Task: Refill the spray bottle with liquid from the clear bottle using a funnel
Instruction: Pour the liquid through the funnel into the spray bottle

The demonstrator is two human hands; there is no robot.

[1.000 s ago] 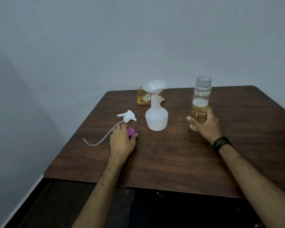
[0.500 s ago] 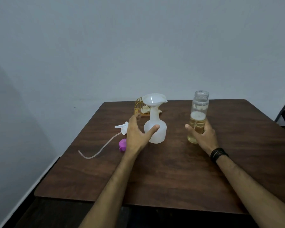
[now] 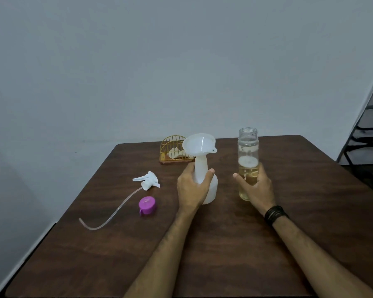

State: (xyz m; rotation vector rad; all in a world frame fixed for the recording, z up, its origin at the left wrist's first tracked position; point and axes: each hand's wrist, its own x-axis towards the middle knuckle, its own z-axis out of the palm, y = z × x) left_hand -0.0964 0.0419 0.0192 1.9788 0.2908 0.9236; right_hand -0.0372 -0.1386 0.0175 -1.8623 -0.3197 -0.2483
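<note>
Matt dark wood-grain table [image 3: 224, 244], translucent white plastic funnel [image 3: 198, 145], gold wire rack [image 3: 170, 147].

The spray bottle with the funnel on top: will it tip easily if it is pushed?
Probably yes. The spray bottle looks light and empty, and the wide funnel sits high on its narrow neck. The left hand gripping the neck should steady it.

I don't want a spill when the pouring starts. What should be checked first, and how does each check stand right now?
1. Funnel seated in spray bottle neck: ok.
2. Left hand grips the spray bottle, steadying it: ok.
3. Right hand holds the clear bottle: ok.
4. Clear bottle uncapped, purple cap on the table: ok.
5. Spray head clear of the pour: ok.
6. Room inside the spray bottle: cannot tell.
</note>
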